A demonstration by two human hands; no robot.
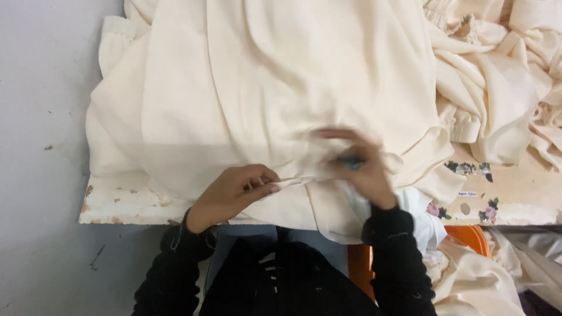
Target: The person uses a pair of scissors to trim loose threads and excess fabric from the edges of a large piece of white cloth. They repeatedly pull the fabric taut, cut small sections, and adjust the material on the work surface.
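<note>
A large cream cloth is spread over a worn white table and hangs over its near edge. My left hand pinches a fold of the cloth's edge between thumb and fingers. My right hand is blurred by motion just to the right, resting on the same cloth with a small teal object in its fingers; what that object is I cannot tell. Both arms wear black sleeves.
A heap of crumpled cream fabric lies at the right on a surface with flower stickers. An orange seat shows below it, with more cream cloth at the lower right. Grey floor runs along the left.
</note>
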